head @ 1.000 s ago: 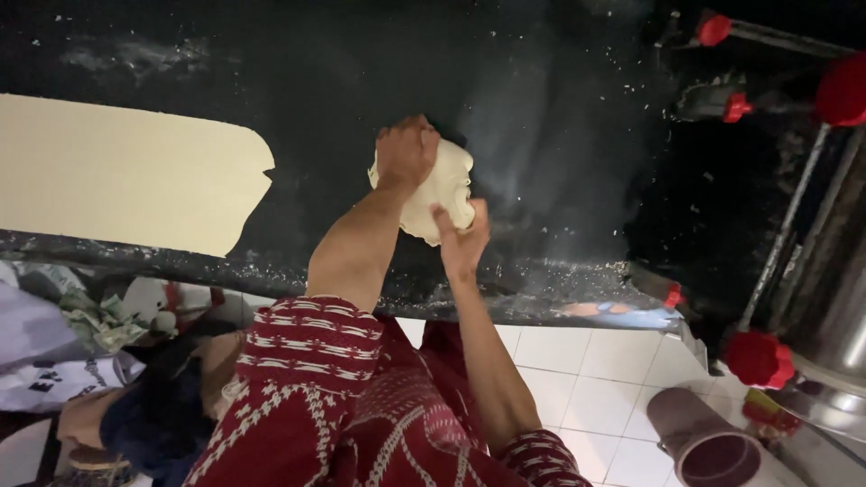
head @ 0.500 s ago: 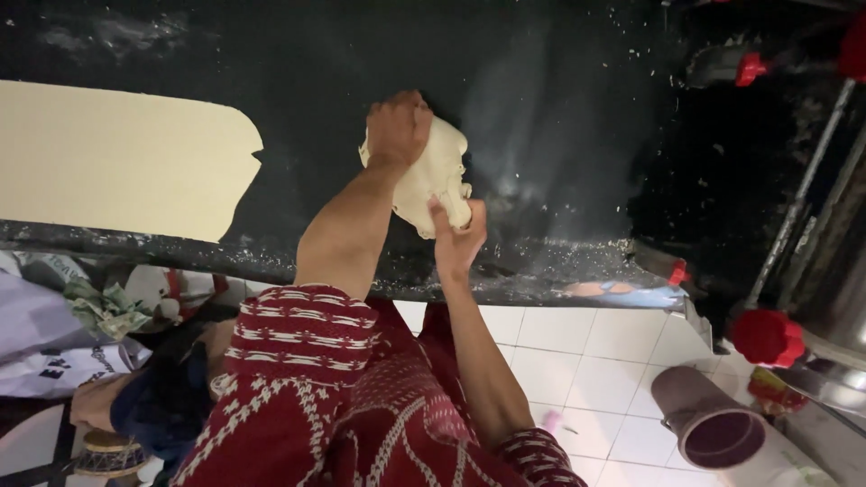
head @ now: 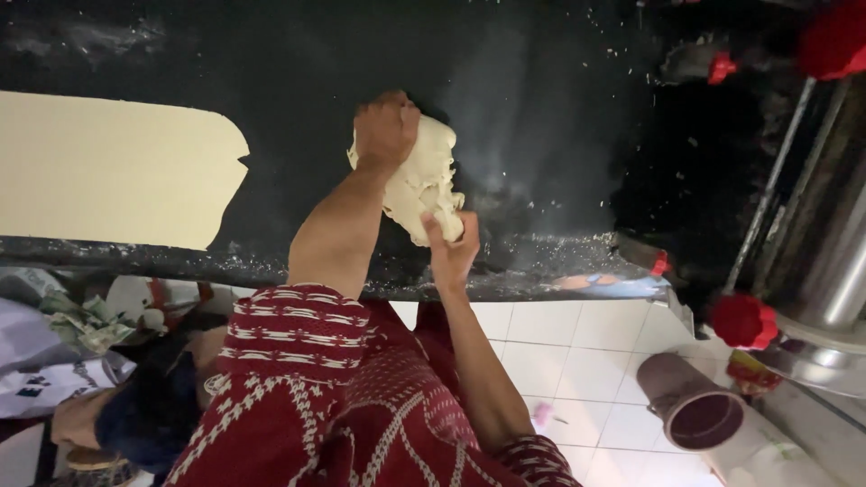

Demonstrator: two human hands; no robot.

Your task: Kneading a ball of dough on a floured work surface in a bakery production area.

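At frame centre, left hand (head: 386,131) fisted into dough lump (head: 422,180); right hand (head: 451,248) grasps its near edge; pressing should stay even on the floured worktop (head: 559,108).

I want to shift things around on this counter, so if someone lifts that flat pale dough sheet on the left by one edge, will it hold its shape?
Probably not. The dough sheet lies thin and flat on the dark counter, so it would likely droop and stretch. Its torn corner suggests it rips easily.
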